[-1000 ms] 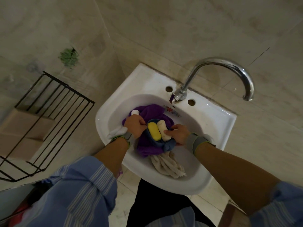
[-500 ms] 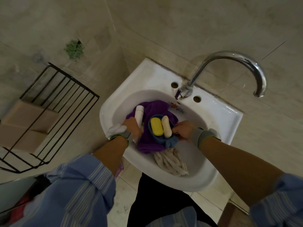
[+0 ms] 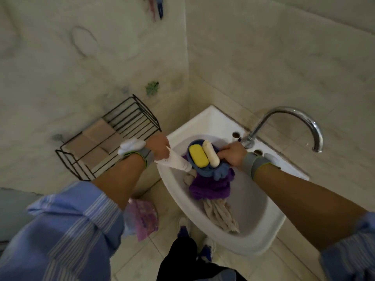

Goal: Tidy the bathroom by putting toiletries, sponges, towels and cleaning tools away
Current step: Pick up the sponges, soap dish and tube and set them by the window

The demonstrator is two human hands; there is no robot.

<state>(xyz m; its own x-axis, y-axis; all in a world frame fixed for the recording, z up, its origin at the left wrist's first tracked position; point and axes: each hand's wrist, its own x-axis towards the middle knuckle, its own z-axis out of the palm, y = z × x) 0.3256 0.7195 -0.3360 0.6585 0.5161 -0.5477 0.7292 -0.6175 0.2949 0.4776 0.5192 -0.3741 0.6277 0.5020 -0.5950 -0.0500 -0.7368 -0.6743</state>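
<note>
My left hand (image 3: 158, 147) grips a white tube (image 3: 176, 161) and holds it over the left rim of the white sink (image 3: 253, 236). My right hand (image 3: 233, 155) holds a blue soap dish (image 3: 203, 171) above the basin; a yellow soap bar (image 3: 198, 158) and a white soap bar (image 3: 211, 153) lie in it. Under the dish a purple towel (image 3: 211, 188) lies in the basin, with a beige rag (image 3: 221, 216) below it.
A black wire rack (image 3: 113, 136) is fixed to the tiled wall left of the sink. A chrome tap (image 3: 292, 122) arches over the sink's back right. A pink plastic bag (image 3: 144, 218) lies on the floor under my left arm. Clips (image 3: 156, 7) hang high on the wall.
My left hand has lifted the white tube out of the basin toward the left rim. My right hand has raised the soap dish off the purple towel. The view has tilted up and left.
</note>
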